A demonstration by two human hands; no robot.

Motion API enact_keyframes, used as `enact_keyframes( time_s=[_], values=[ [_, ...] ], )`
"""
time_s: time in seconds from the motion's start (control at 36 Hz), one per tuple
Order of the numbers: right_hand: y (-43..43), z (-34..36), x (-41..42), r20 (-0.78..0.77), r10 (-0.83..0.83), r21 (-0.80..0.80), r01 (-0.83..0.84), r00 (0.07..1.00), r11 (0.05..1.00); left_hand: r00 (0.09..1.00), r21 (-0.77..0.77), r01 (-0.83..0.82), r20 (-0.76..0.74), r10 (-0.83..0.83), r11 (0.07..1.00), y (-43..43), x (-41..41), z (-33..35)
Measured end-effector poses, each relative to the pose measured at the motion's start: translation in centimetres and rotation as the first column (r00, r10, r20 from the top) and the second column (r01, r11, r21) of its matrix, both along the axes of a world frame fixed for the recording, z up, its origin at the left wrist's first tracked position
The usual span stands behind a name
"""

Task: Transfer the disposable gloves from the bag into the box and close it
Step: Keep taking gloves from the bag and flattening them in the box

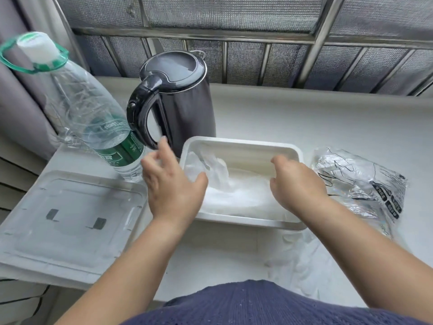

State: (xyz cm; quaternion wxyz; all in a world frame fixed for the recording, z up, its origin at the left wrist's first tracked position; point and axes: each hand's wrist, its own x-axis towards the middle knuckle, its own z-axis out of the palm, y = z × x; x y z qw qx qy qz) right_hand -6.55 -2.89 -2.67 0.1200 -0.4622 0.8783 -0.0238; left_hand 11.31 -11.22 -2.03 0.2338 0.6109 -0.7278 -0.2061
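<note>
- Left hand (171, 184): fingers spread and slack, holding nothing; thumb hangs over the left rim of the box (241, 143).
- Right hand (297, 181): fingers curl down into the box; tips hidden, so I cannot tell whether they grasp anything.
- Gloves (234, 193): crumpled pile inside the box, between the 2 hands' fingers.
- Bag (360, 181): lies flat, just right of the right knuckles.
- Lid (70, 219): off the box, left of the left hand.
- 1 kettle (182, 102) and 1 bottle (93, 118) stand beyond the left fingertips.

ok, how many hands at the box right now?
2. Left hand above the box's left rim, fingers spread; right hand over the gloves inside, by the right wall.
</note>
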Motion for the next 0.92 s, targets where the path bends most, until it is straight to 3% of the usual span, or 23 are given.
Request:
enact_keyframes(
  time_s=[0.06,0.08,0.17,0.22,0.31,0.42,0.61,0.69,0.78,0.83,0.92],
  values=[
    [0.0,0.1,0.2,-0.050,0.040,0.012,-0.039,0.998,0.999,0.984,-0.182,0.163,0.105,-0.146,0.970,0.0,-0.2,-0.5],
    [0.0,0.3,0.4,-0.037,0.067,0.006,-0.066,0.997,0.998,0.960,-0.195,0.269,0.135,-0.245,0.943,-0.3,-0.2,-0.6],
    [-0.6,0.1,1.3,0.106,0.187,-0.030,-0.185,0.977,0.982,0.776,0.027,0.585,0.272,-0.569,0.811,-1.0,-0.7,-0.6],
    [-1.1,-0.3,1.7,0.179,0.268,-0.026,-0.268,0.947,0.963,0.617,0.182,0.684,0.372,-0.694,0.706,-1.7,-1.4,-1.1],
    [-1.5,-1.6,1.5,0.257,0.291,0.112,-0.328,0.921,0.938,0.449,0.369,0.694,0.449,-0.772,0.618,-2.3,-2.3,-1.5],
    [-1.3,-2.7,1.0,0.234,0.220,0.363,-0.295,0.947,0.884,0.386,0.489,0.612,0.500,-0.775,0.621,-2.6,-2.6,-2.0],
    [-1.7,-2.1,1.9,0.118,0.086,0.442,-0.129,0.989,0.888,0.196,0.569,0.498,0.661,-0.724,0.655,-2.7,-3.9,-3.3],
    [-1.9,-1.8,2.3,0.015,0.193,0.317,-0.187,0.981,0.930,0.232,0.602,0.471,0.621,-0.749,0.645,-2.8,-4.2,-3.6],
    [-2.3,-2.5,2.1,0.090,0.324,0.213,-0.336,0.942,0.918,0.384,0.683,0.423,0.460,-0.800,0.596,-2.8,-4.4,-3.5],
    [-2.3,-3.3,1.8,0.210,0.297,0.311,-0.352,0.931,0.883,0.482,0.699,0.417,0.371,-0.794,0.580,-2.7,-4.3,-3.0],
    [-1.9,-4.4,1.2,0.247,0.183,0.464,-0.282,0.951,0.839,0.563,0.620,0.471,0.336,-0.755,0.627,-2.6,-3.8,-2.1]
  ],
)
